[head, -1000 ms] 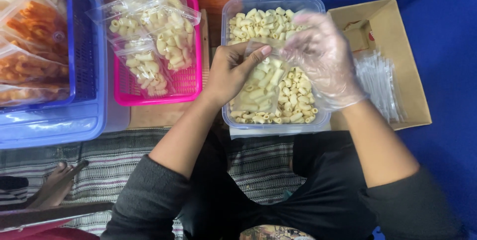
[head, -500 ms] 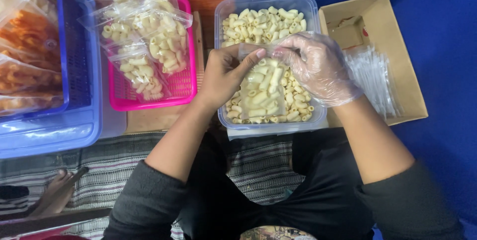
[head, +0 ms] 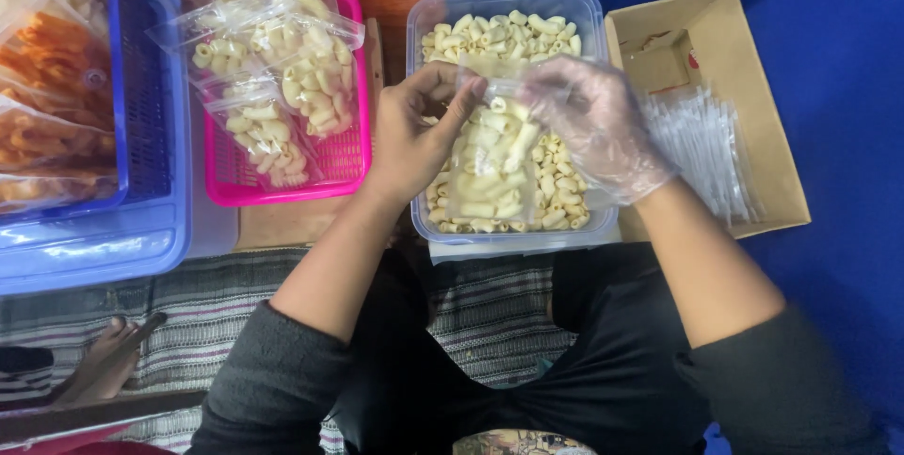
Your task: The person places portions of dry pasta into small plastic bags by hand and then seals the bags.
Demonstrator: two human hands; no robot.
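My bare left hand (head: 414,135) pinches the top edge of a small clear plastic bag (head: 490,168) filled with pale tube-shaped snacks. My right hand (head: 589,121), in a thin clear glove, grips the bag's top from the other side. The bag hangs over a clear plastic tub (head: 508,5) full of the same pale snack pieces, directly in front of me.
A pink basket (head: 353,158) to the left carries several filled bags. Farther left are blue baskets (head: 141,182) with bags of orange snacks. A cardboard box (head: 716,36) on the right contains empty clear bags. Another person's hand (head: 104,370) is at lower left.
The view has shifted slightly. Both hands stay over the tub and have drawn closer together at the bag's top edge.
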